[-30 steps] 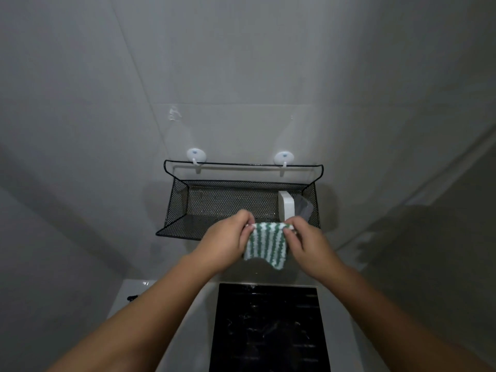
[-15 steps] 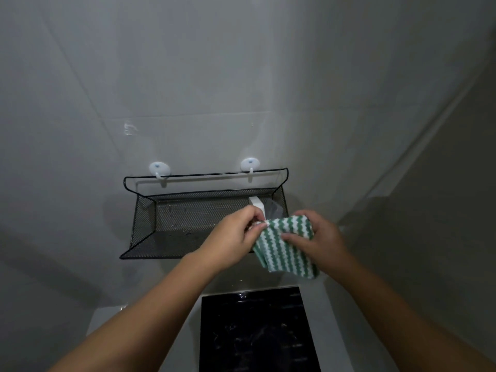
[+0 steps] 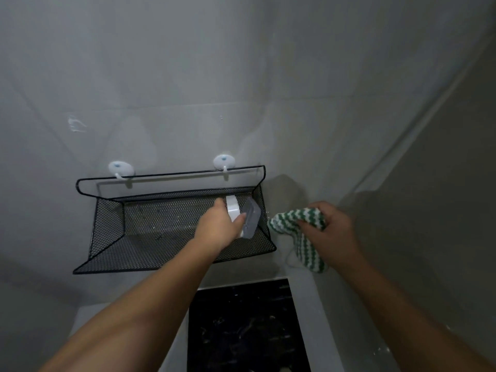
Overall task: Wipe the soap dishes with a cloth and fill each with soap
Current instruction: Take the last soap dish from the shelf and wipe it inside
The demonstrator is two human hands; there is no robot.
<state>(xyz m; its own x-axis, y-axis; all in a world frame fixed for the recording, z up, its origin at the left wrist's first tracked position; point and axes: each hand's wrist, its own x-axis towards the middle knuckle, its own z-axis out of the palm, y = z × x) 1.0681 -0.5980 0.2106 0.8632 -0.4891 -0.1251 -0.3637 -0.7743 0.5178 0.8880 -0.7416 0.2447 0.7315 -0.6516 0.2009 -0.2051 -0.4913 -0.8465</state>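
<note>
White soap dish [image 3: 232, 210] gripped by left hand [image 3: 217, 229] in mesh basket [image 3: 134, 237]; right hand [image 3: 332, 232] clutches cloth [image 3: 295, 218], 3 o'clock. Pickup step; next lift, wipe.

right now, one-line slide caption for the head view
Left hand grips the white soap dish in the black mesh basket while right hand holds the striped cloth

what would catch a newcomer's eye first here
The black mesh basket hung on the grey wall stands out, with the left grip inside it holding an upright white dish next to a grey dish. Just right of the basket, the right grip holds a bunched green-and-white cloth. Below sits a glossy black panel.
</note>
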